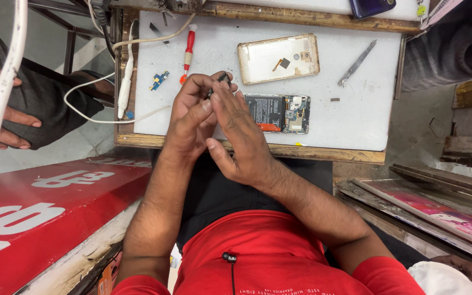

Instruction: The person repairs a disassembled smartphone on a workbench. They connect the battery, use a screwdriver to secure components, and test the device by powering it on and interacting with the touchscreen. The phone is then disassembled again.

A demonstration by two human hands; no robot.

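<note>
Red sign [39,213] lower left | left hand [189,117], right hand [241,136] pinching small dark part [222,77]

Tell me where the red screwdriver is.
The red screwdriver lies at the upper left of the white mat, between the small blue circuit board and the gold phone back cover.

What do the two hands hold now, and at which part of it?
A small dark part, pinched at its lower end by the left hand and right hand fingertips; its kind cannot be told.

One screwdriver [188,52], one tweezers [357,63], one opened phone [278,113], one back cover [278,58].
</note>
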